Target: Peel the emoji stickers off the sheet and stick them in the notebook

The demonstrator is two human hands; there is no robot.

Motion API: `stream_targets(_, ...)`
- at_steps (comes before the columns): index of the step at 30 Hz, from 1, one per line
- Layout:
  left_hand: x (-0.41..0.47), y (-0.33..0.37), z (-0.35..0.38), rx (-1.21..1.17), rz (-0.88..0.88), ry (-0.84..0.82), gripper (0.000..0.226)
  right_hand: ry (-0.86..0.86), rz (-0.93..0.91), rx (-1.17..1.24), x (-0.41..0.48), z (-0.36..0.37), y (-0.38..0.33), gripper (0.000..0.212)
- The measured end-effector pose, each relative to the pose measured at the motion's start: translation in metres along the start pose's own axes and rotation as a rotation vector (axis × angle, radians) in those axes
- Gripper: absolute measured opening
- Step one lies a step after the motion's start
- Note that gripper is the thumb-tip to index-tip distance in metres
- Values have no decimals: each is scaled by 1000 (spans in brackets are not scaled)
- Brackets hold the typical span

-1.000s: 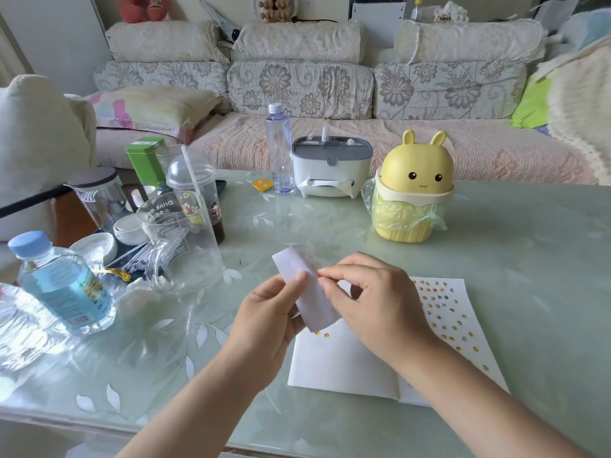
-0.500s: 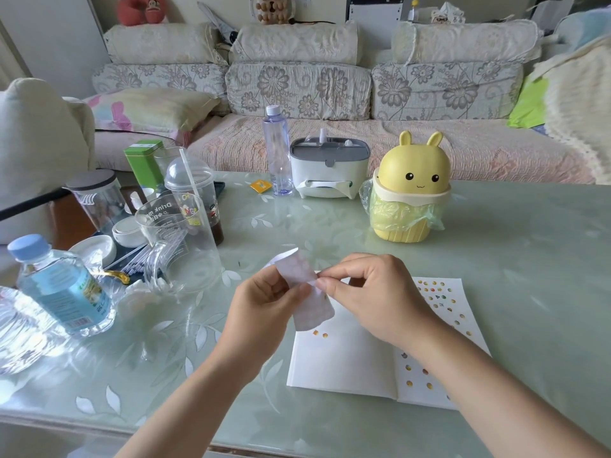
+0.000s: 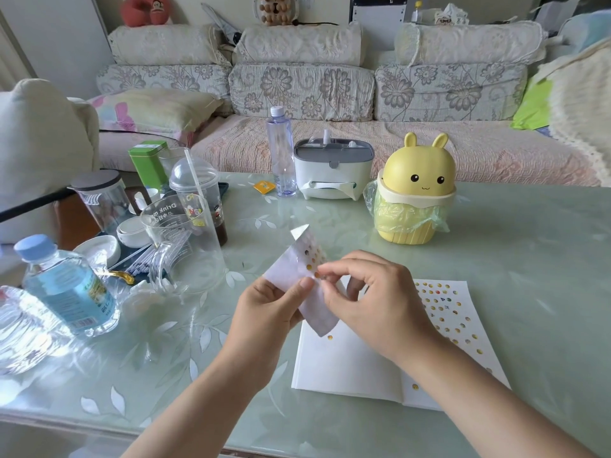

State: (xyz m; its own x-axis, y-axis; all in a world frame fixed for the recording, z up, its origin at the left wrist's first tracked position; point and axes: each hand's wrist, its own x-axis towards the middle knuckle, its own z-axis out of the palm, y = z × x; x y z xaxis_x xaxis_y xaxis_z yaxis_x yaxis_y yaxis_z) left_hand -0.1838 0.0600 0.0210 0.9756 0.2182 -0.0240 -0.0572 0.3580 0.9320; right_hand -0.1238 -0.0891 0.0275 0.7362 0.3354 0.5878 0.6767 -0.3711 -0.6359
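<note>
At my far left a water bottle (image 3: 66, 285) stands on the glass table (image 3: 512, 242), with a clear jug (image 3: 185, 246) just to its right. My left hand (image 3: 264, 312) holds the sticker sheet (image 3: 287, 269) up off the table, thumb pressed on its face and fingers curled behind. The sheet tilts upward, and a few stickers show near its right edge. My right hand (image 3: 373, 299) pinches that edge between thumb and forefinger, the other fingers loosely curled. Beneath both hands lies the open notebook (image 3: 340, 365), its right page dotted with stickers. A yellow bunny bin (image 3: 415, 190) stands beyond.
</note>
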Motion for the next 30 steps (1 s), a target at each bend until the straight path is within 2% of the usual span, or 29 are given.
stream_targets(5,-2,2,1,3,25,24,13,23,-19,-55,2,0,-3,19)
stream_targets(10,-1,0,-1,191,133,132,8,5,-97,-294,3,-2,-7,15)
stream_targets(14,-4,2,3,264,186,152,10,49,-134,-362,2,1,-4,15)
stream_targets(20,-4,1,5,169,100,137,10,88,-113,-333,2,1,-1,10)
stream_targets(24,-2,4,3,3,55,100,21,-96,15,-49,4,-4,-2,20)
stream_targets(26,0,3,2,-6,56,100,27,-161,59,-39,4,-6,1,23)
stream_targets(28,-1,3,0,156,154,146,44,-128,23,-109,5,-7,3,17)
stream_targets(30,1,5,-9,558,474,210,67,-74,-98,-246,7,-10,4,14)
